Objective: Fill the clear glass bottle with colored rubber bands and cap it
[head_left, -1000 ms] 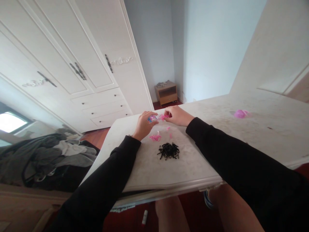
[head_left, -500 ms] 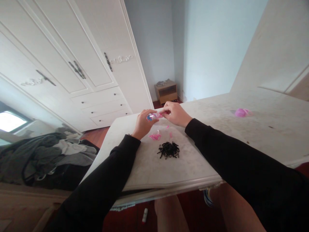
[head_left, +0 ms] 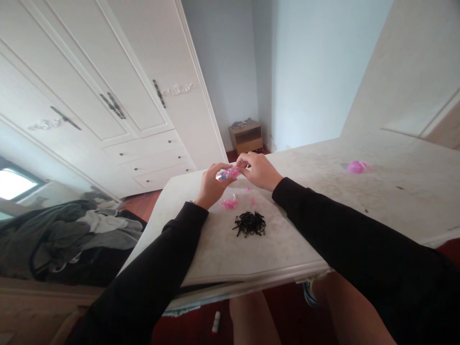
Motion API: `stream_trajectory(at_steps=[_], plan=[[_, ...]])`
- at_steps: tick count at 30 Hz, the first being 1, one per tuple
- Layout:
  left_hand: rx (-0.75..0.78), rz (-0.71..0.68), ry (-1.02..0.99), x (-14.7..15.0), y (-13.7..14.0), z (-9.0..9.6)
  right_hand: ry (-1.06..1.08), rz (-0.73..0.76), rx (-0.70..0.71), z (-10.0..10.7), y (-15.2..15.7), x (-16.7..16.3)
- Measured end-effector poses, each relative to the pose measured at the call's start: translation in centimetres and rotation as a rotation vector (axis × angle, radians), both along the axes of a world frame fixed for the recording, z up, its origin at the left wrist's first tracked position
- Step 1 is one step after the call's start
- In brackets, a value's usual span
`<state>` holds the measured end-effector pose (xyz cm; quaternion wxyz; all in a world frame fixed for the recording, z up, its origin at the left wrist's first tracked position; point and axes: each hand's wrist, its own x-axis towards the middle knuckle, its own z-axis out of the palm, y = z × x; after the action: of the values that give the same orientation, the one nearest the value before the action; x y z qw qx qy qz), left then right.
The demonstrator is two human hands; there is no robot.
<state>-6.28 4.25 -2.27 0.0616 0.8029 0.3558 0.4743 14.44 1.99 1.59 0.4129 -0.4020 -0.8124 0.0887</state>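
My left hand (head_left: 211,184) is closed around a small clear container (head_left: 225,175) with a colourful print and pink pieces showing inside. At its right end the fingertips of my right hand (head_left: 258,169) are pinched together, close against the pink contents; what lies between them is hidden. Below the hands, a small heap of pink elastic bands (head_left: 229,204) lies on the white table (head_left: 212,254), with a few loose pink bits beside it. Nearer to me sits a pile of black elastic bands (head_left: 249,224).
A pink rounded object (head_left: 356,166) lies on the table's right side. Dark clothes (head_left: 72,239) are heaped at left, before a white wardrobe (head_left: 140,72). A wooden nightstand (head_left: 246,136) stands beyond the table. On the floor lies a small white-and-red tube (head_left: 216,322).
My right fingers have drawn in closer to the container's end. The container has tilted slightly in my left hand. The heaps on the table look the same.
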Motion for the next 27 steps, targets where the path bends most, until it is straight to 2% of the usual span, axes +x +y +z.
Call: stream_trajectory(at_steps=[6, 12, 18, 27], plan=[[0.009, 0.001, 0.005, -0.08, 0.2, -0.08, -0.097, 0.093, 0.073, -0.22, 0.34, 0.42], [0.028, -0.006, -0.005, 0.03, 0.19, -0.09, 0.048, 0.14, 0.055, -0.3, 0.61, 0.2], [0.016, -0.027, -0.039, 0.13, -0.25, 0.28, 0.231, 0.106, 0.078, -0.35, 0.23, -0.29], [0.033, -0.051, -0.078, 0.23, -0.23, 0.19, -0.003, 0.025, 0.199, -0.18, -0.03, 0.18]])
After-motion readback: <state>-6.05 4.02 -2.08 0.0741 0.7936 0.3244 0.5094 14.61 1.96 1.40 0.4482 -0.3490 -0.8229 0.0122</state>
